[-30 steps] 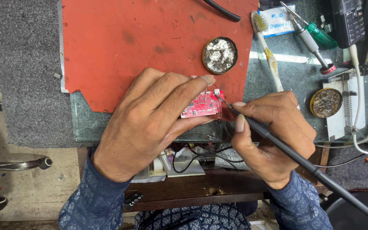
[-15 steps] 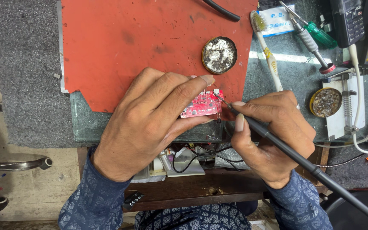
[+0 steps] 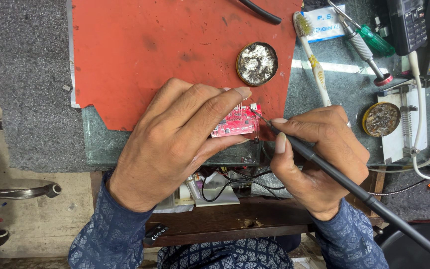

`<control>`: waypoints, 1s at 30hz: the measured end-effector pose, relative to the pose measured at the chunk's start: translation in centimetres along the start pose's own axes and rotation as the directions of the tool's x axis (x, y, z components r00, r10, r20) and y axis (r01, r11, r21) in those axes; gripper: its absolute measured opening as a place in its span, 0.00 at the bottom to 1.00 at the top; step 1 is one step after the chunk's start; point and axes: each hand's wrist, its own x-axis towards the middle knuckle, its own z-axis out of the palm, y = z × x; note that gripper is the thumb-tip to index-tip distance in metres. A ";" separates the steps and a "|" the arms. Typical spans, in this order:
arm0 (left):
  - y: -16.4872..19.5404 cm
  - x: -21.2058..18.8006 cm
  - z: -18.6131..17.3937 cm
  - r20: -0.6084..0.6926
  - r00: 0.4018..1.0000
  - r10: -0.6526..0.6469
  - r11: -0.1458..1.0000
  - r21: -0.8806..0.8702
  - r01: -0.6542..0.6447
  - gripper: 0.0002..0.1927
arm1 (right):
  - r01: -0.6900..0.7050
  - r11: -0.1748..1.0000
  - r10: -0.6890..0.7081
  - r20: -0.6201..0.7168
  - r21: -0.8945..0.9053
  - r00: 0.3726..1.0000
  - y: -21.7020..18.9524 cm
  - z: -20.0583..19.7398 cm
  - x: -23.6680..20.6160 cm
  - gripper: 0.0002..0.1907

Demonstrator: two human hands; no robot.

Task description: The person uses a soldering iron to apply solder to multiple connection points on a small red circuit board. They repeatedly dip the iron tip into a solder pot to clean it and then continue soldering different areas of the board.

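My left hand pinches a small red circuit board between thumb and fingers, holding it at the lower edge of the red mat. In my right hand I grip a black soldering iron like a pen. Its thin tip touches the right end of the board. The iron's handle runs down to the lower right corner. Most of the board's left part is hidden under my fingers.
A round tin of grey residue sits on the mat above the board. A toothbrush, a green-handled screwdriver, another round tin and a white clamp tool lie to the right. Wires sit on a shelf below.
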 end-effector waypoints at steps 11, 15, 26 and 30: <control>0.0 0.1 0.2 -0.008 1.000 0.002 1.000 0.004 -0.002 0.31 | -0.016 0.999 0.017 -0.030 0.028 0.999 0.3 0.0 -0.4 0.08; 0.0 0.1 0.0 -0.009 1.000 0.004 1.000 0.000 -0.004 0.31 | -0.018 1.000 0.018 -0.023 0.020 1.000 0.2 0.0 -0.3 0.07; 0.1 0.1 -0.1 -0.004 1.000 0.009 1.000 -0.003 -0.009 0.30 | -0.024 1.000 0.024 -0.007 0.013 1.000 0.0 0.0 -0.2 0.08; 0.1 0.0 0.0 -0.006 1.000 0.004 1.000 -0.007 -0.004 0.30 | -0.019 1.000 0.020 -0.021 0.022 1.000 0.1 0.0 -0.3 0.08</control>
